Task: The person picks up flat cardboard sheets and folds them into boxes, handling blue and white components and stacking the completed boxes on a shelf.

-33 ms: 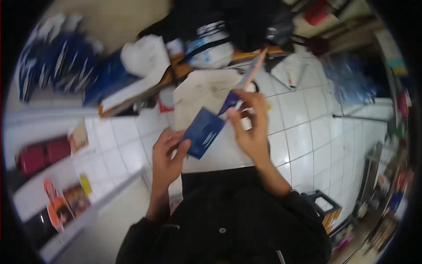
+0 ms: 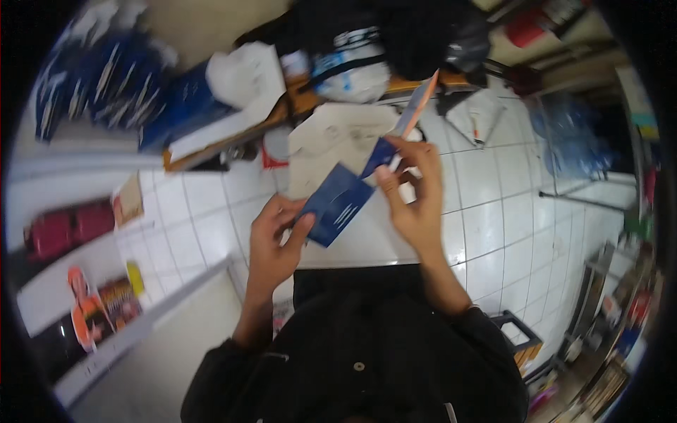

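My left hand point(image 2: 273, 240) pinches the lower left edge of a flat dark blue sleeve-like card point(image 2: 335, 201) with white printing, thumb on top. Close to its upper right corner, my right hand point(image 2: 417, 197) pinches a smaller blue-purple piece point(image 2: 379, 156) between thumb and fingers. The two blue pieces come very near each other; I cannot tell whether they touch. Beyond my right fingers rises a thin grey strip with an orange edge point(image 2: 422, 106); its lower end is hidden. Both hands are above a pale tabletop point(image 2: 352, 247) with faint marks.
Behind the tabletop is a wooden-edged bench point(image 2: 303, 106) with a white and blue plastic bag point(image 2: 356, 77) and black bags. Blue plastic-wrapped bundles point(image 2: 106, 84) lie far left. At right, shelving point(image 2: 599, 296) and a small black-framed stool point(image 2: 518, 331) stand on white floor tiles.
The whole view has shifted slightly, so the bench and hands sit a little further right. Both hands keep the same hold on the blue pieces.
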A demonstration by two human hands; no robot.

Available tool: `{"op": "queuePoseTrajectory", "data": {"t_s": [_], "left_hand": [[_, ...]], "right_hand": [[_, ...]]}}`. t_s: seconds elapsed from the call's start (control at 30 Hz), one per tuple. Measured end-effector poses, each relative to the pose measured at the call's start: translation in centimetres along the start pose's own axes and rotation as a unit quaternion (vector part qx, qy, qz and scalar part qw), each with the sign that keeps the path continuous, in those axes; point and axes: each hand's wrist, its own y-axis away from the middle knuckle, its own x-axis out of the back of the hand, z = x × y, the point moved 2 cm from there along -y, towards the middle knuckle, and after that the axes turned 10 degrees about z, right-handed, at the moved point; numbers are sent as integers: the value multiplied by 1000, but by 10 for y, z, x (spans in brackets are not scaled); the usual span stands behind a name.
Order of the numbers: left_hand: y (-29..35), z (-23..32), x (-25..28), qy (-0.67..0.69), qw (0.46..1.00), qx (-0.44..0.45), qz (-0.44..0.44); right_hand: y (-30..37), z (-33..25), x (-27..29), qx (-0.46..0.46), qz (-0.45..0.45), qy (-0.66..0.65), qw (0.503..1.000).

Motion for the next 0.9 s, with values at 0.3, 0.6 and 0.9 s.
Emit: {"op": "queuePoseTrajectory", "data": {"t_s": [0.3,0.6,0.9], "left_hand": [[9,-3,15,12,999,-27,-30],[-13,34,3,-167,978,-121,-42],[-68,95,56,-113,914,-383,66]], "right_hand": [[15,-23,-32,146,-67,139,977],[14,-11,-11,173,-172,68,967],[-56,-39,42,268,-100,-52,957]]}}
